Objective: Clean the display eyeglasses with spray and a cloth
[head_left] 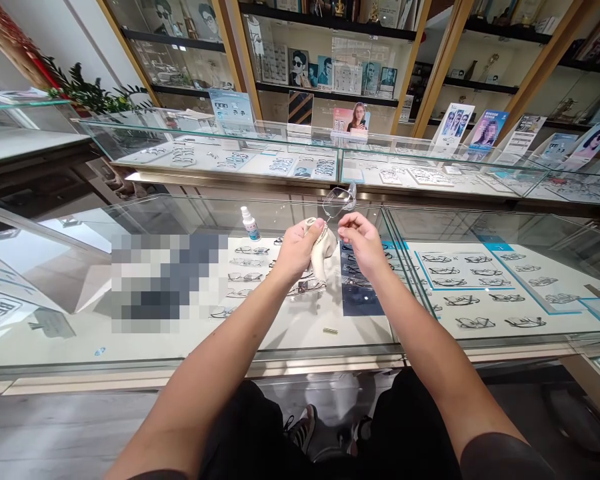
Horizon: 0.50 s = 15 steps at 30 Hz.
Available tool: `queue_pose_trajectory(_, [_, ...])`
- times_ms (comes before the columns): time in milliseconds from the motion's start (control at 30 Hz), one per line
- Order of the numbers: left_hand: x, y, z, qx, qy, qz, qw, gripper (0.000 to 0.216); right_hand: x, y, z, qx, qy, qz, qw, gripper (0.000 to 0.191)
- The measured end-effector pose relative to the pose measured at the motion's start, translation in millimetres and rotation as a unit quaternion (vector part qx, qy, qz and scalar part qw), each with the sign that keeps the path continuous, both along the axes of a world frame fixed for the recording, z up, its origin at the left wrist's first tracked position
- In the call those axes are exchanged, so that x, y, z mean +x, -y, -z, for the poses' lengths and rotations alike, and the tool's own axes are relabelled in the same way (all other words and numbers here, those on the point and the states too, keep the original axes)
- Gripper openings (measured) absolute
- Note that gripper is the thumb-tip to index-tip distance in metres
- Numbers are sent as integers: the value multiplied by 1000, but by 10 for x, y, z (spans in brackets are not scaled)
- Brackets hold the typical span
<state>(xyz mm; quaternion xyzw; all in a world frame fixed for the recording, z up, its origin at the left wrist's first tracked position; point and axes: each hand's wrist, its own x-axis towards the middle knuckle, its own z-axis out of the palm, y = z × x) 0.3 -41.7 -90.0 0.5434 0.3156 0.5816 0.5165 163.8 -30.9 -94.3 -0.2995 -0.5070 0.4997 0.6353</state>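
Observation:
My left hand (296,248) is closed round a pale cleaning cloth (324,255) that hangs down below the fingers. My right hand (361,237) pinches the thin frame of a pair of clear-lensed glasses (338,201), which stick up and away above both hands. Both hands are held close together above the glass counter top (330,333). A small white spray bottle with a blue label (250,223) stands on the counter just left of my left hand.
Under the glass lie several rows of eyeglass frames (460,287) on white trays. A second glass showcase (260,160) runs behind, with advert cards (353,121) on it and shelves beyond. A small brass object (330,331) lies on the counter. My shoes (305,427) show below.

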Motion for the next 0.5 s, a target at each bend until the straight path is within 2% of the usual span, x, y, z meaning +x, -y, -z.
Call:
queue_pose_trajectory(200, [6, -21, 57, 35, -42, 21, 998, 66, -61, 56, 11, 1, 24, -23, 999, 27])
queue_pose_trajectory(400, [-64, -98, 113, 35, -43, 99, 994, 55, -36, 11, 38, -60, -28, -15, 998, 32])
queue_pose_trajectory(500, [-58, -82, 107, 28, -55, 137, 989, 53, -28, 12, 25, -65, -43, -15, 997, 32])
